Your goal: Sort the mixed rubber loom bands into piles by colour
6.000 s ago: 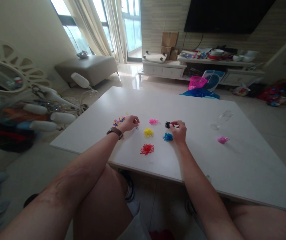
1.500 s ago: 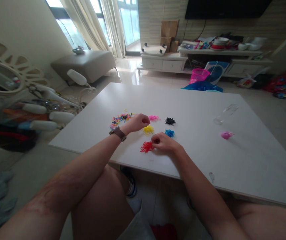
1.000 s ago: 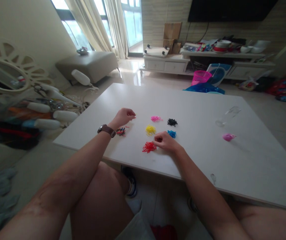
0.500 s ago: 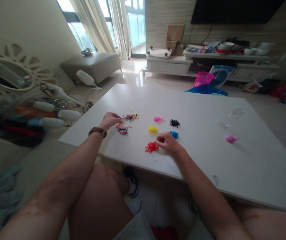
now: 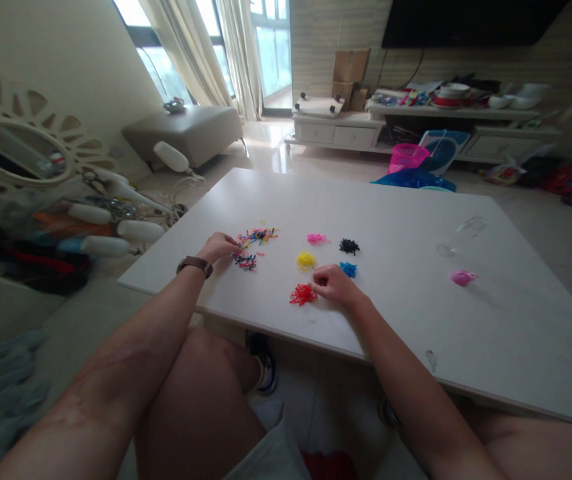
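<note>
My left hand (image 5: 220,246), with a brown watch on its wrist, has its fingertips pinched at the left edge of a mixed heap of small coloured rubber bands (image 5: 259,235). Whatever is between those fingertips is too small to make out. Beside the red rubber bands (image 5: 303,295) rests my right hand (image 5: 335,283), its fingers curled closed; any thing in them is hidden. Close by lie separate piles: yellow rubber bands (image 5: 306,261), pink rubber bands (image 5: 317,239), black rubber bands (image 5: 349,247) and blue rubber bands (image 5: 349,269), the last just behind my right hand.
The piles lie on a white table (image 5: 396,320). Toward its right side are a pink object (image 5: 463,277) and a clear plastic container (image 5: 446,249). A small clear item (image 5: 431,361) sits near the front edge. Beyond the far edge stands a pink basket (image 5: 408,159).
My left hand has shifted slightly left and down along the edge of the mixed heap. The right hand has stayed nearly still beside the red pile.
</note>
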Tool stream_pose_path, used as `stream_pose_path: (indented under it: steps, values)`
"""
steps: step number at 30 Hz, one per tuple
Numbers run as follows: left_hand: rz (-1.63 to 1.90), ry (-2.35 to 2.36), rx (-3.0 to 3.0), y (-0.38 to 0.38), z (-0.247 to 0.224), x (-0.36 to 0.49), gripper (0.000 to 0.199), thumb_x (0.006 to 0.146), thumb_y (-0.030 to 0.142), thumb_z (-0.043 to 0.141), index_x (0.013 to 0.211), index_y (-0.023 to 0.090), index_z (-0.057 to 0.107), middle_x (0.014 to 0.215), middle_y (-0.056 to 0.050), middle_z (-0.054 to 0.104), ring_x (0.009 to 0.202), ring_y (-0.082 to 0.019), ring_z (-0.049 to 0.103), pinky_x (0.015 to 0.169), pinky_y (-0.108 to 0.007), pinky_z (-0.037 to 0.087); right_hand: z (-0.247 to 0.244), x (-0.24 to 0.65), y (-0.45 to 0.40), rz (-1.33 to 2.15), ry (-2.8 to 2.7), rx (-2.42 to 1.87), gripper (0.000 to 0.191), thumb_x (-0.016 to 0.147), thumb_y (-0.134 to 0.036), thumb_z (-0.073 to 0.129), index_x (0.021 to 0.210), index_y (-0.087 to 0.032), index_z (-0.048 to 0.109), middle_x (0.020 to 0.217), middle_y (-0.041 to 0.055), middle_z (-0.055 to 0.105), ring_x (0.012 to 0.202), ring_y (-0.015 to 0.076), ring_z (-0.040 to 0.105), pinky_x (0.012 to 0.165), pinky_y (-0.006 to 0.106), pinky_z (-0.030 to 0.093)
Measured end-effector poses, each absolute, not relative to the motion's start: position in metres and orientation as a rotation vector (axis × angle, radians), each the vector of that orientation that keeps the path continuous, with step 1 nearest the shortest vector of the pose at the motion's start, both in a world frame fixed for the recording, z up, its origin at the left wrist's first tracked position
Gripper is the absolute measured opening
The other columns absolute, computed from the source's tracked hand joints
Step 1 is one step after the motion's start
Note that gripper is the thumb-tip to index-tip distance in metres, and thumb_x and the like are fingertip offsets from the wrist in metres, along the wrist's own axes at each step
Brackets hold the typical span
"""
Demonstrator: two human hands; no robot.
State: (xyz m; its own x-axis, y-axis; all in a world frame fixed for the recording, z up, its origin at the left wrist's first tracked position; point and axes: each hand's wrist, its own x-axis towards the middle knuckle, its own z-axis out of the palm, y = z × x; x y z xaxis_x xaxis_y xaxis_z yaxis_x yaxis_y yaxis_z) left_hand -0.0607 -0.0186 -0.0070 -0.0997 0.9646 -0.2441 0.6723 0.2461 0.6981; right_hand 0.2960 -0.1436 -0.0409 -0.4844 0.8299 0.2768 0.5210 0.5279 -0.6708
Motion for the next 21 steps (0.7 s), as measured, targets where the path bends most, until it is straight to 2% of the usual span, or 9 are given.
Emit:
stream_pose_path:
  steps: [5, 15, 21]
  values:
    - [0.529, 1.889, 1.544, -0.018, -0.003, -0.059, 0.023, 0.048, 0.032, 0.081, 0.062, 0.014, 0.076, 0.056, -0.005, 0.065, 0.062, -0.018, 0.056, 0.058, -0.029, 0.039, -0.041, 0.296, -0.144, 0.711, -2.188, -1.103, 0.031, 0.080, -0.025, 0.058, 0.054, -0.019, 0.041, 0.055, -0.0044, 0.042, 0.054, 0.0089, 0.036, 0.058, 0.028, 0.025]
    - [0.531, 1.922, 1.558, -0.019, 0.000, -0.056, 0.030, 0.050, 0.042, 0.081, 0.062, 0.015, 0.074, 0.056, -0.005, 0.064, 0.063, -0.018, 0.055, 0.058, -0.029, 0.036, -0.040, 0.295, -0.144, 0.737, -2.197, -1.115, 0.030, 0.080, -0.026, 0.058, 0.055, -0.020, 0.041, 0.055, -0.0042, 0.043, 0.054, 0.0091, 0.037, 0.058, 0.027, 0.025]
    - [0.532, 1.953, 1.561, -0.022, 0.006, -0.050, 0.025, 0.057, 0.039, 0.078, 0.062, 0.015, 0.074, 0.055, -0.004, 0.062, 0.063, -0.019, 0.055, 0.057, -0.029, 0.035, -0.040, 0.294, -0.144, 0.745, -2.193, -1.117, 0.030, 0.079, -0.026, 0.056, 0.055, -0.020, 0.040, 0.056, -0.0039, 0.042, 0.055, 0.0096, 0.036, 0.059, 0.028, 0.025]
